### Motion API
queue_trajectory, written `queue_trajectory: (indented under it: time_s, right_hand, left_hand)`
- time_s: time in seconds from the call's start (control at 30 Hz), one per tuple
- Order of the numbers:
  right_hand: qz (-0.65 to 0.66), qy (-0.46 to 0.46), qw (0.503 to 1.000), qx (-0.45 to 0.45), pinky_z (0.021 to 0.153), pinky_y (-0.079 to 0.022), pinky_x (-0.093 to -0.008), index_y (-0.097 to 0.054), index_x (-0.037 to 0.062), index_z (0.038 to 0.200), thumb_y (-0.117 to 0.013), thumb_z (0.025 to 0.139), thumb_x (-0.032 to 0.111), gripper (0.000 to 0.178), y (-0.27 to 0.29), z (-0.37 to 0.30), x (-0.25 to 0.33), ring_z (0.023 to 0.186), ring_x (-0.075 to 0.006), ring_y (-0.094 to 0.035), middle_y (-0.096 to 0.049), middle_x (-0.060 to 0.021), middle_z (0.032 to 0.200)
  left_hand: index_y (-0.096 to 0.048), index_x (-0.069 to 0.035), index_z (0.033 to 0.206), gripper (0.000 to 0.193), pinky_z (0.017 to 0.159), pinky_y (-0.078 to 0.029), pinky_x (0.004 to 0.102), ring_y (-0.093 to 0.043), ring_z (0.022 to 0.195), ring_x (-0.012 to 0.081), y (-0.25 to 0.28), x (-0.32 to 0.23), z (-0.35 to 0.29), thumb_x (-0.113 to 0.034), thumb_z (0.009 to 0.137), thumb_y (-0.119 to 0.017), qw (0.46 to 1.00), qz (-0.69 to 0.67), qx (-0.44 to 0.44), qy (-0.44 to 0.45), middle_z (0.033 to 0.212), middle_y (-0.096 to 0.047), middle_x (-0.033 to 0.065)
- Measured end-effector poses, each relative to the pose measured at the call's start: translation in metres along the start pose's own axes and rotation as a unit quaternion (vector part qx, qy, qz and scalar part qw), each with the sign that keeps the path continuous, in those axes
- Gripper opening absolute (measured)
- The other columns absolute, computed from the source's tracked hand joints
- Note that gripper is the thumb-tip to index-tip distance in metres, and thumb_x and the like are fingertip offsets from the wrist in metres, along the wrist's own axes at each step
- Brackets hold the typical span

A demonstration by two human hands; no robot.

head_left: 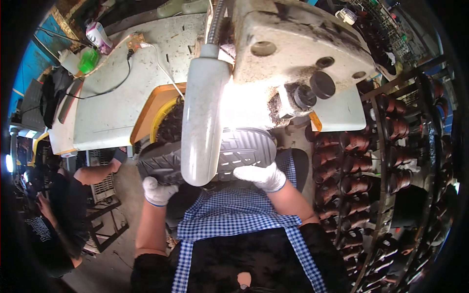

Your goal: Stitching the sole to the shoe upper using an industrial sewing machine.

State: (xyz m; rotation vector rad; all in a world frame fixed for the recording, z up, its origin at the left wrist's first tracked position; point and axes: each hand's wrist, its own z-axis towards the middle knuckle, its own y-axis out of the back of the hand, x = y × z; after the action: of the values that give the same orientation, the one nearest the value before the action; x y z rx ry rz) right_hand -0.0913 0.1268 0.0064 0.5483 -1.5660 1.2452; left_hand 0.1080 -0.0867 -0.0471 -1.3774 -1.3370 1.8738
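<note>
A black-soled shoe [246,150] lies across my lap area under the machine, its treaded sole turned toward the camera. The grey lamp [199,122] hides its middle. My left hand [160,191], in a white glove, grips the shoe's left end from below. Gloved in white too, my right hand [264,177] holds the right part, with its thumb laid against the sole's near edge. Bright light falls beside the lamp, on the beige machine head [293,44] just beyond the shoe. The shoe's upper is mostly out of sight.
A pale worktable [117,107] spreads to the left, with a cable, a bottle [99,36] and a green container [88,60]. A yellow-rimmed basket [159,119] sits in its cutout. Racks of brown shoes [356,183] stand close on the right. Another person [53,215] sits at left.
</note>
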Motion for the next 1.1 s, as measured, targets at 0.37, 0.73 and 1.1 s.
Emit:
queue_trajectory:
  time_s: [0.37, 0.73, 1.1]
  right_hand:
    - [-0.098, -0.215, 0.953, 0.187, 0.105, -0.048, -0.0331, -0.051, 0.0015, 0.143, -0.084, 0.079, 0.008, 0.072, 0.005, 0.048, 0.073, 0.123, -0.017, -0.058, -0.062, -0.0096, 0.136]
    - [-0.319, 0.212, 0.898, -0.214, 0.098, -0.049, -0.0381, -0.053, -0.0041, 0.13, -0.072, 0.091, 0.027, 0.054, -0.031, 0.0, 0.025, 0.11, -0.0271, -0.061, -0.062, -0.0161, 0.118]
    - [-0.563, 0.17, 0.805, -0.074, 0.088, -0.056, -0.0368, -0.053, -0.0051, 0.13, -0.081, 0.083, 0.016, 0.058, 0.008, -0.01, 0.056, 0.1, -0.0268, -0.07, -0.066, -0.0196, 0.116]
  left_hand:
    - [-0.049, 0.003, 0.139, 0.08, 0.113, -0.038, 0.0455, -0.05, 0.132, 0.0317, -0.054, -0.002, 0.048, -0.052, 0.086, -0.073, 0.971, 0.212, 0.095, 0.064, 0.14, -0.054, 0.0206]
    - [-0.053, 0.004, 0.134, 0.038, 0.103, -0.047, 0.0333, -0.06, 0.117, 0.0201, -0.097, 0.039, 0.038, -0.016, 0.101, -0.051, 0.936, 0.339, -0.091, 0.037, 0.127, -0.062, 0.0127]
    - [-0.039, 0.0, 0.147, 0.05, 0.114, -0.038, 0.0408, -0.05, 0.133, 0.0256, -0.082, 0.068, 0.041, -0.023, 0.105, -0.048, 0.917, 0.395, -0.026, 0.049, 0.142, -0.052, 0.0151]
